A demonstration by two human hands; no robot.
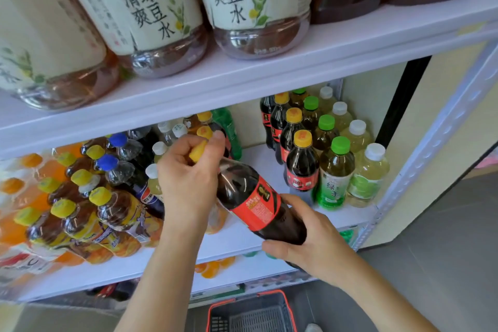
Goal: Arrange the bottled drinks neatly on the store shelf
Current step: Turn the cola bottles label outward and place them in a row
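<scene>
white store shelf (258, 237), middle tier, rows of bottled drinks. dark cola bottle (256, 202) tilted above its front edge; left hand (188, 178) pinches yellow cap (198, 152), right hand (310, 242) wraps its base. red basket (250, 312) below.

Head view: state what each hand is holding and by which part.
Both hold one tilted dark bottle with a red label: the left hand pinches its yellow cap, the right hand grips its base.

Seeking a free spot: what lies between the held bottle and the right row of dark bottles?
Only bare white shelf separates held bottle and dark row, per head view.
</scene>
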